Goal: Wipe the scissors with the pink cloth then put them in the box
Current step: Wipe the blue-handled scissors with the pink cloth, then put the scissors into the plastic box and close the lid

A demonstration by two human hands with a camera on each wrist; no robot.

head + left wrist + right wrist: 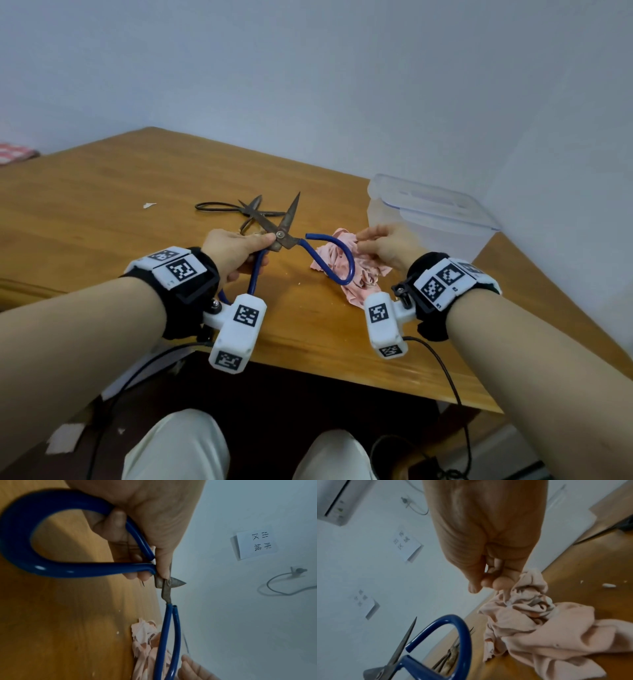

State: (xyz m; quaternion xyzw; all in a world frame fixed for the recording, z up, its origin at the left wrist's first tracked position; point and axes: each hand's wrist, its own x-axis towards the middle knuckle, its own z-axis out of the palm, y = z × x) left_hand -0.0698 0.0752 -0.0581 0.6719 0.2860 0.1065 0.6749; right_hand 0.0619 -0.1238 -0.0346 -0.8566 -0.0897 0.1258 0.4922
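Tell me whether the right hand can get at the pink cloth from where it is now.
Probably yes. The right hand is already at the far edge of the pink cloth, fingertips at its folds. Only one blue handle loop of the scissors, held by the left hand, hangs over the cloth's near side.

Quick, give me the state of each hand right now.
Left hand: closed around the blue-handled scissors, gripping near the pivot and one handle loop.
Right hand: fingertips pinching the top edge of the pink cloth.

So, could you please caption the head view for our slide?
Left hand holds blue-handled scissors open; right hand pinches the pink cloth beside the box.
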